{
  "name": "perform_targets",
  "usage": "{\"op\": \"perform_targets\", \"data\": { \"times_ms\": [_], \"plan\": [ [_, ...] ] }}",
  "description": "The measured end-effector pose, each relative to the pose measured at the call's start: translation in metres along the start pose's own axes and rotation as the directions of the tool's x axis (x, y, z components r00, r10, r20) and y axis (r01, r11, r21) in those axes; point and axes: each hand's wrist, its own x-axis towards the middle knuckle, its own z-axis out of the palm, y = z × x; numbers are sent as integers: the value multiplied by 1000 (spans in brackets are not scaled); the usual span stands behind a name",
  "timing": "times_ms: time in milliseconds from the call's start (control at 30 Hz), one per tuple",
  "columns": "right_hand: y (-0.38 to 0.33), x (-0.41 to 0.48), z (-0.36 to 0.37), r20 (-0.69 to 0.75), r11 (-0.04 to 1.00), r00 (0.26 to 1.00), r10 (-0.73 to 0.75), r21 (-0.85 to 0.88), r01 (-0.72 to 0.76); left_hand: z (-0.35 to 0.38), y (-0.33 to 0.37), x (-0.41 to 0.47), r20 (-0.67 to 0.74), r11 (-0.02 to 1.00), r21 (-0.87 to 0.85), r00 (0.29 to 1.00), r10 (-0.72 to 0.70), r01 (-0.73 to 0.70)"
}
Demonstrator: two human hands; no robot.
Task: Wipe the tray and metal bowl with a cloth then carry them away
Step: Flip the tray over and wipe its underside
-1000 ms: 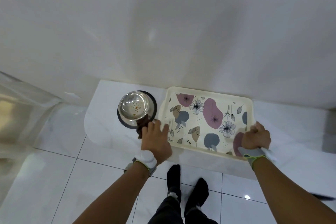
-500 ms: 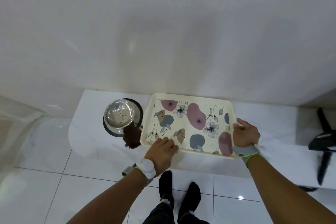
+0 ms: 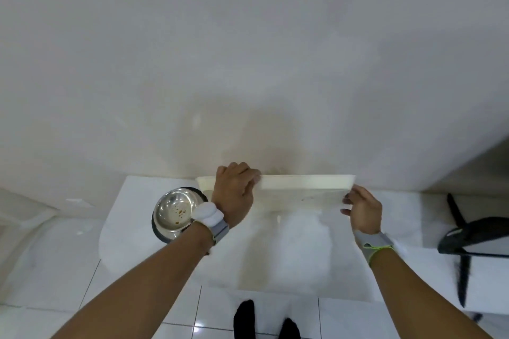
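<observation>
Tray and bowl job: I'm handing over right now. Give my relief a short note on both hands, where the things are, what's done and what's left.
Left hand: gripping the tray over its upper long rim.
Right hand: holding the tray's right end.
Tray: tipped up on edge on the white ledge, plain underside toward the camera.
Metal bowl: on the ledge beside the tray's left end, brown specks inside, so not wiped clean.
Cloth: not in view now.
Done: tray stood up. Whether it was wiped cannot be told.
Left: wipe the bowl, finish the tray, carry both away.
</observation>
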Motion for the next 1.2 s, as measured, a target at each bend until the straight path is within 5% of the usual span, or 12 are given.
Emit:
{"op": "perform_targets", "data": {
  "times_ms": [100,233,467,767,1033,1200],
  "plan": [
    [4,4,12,-79,978,988,-136,-168,121,-7,-5,31,86,991,-74,990,-108,115],
    [0,0,22,-81,982,984,-156,-124,146,-11,-13,65,285,940,-186,931,-227,286],
    [33,8,22,-199,963,966,-165,-245,114,20,-30,79,488,920,-106,826,-282,377],
    [76,16,16,-255,912,966,-47,-405,-62,79,-52,39,629,972,224,750,-204,77],
    [117,31,19,-311,853,949,50,-482,-202,132,-71,17,673,973,198,705,-224,120],
    [126,37,24,-372,829,924,91,-485,-277,134,-72,-1,626,980,153,754,-198,131]
  ]
}}
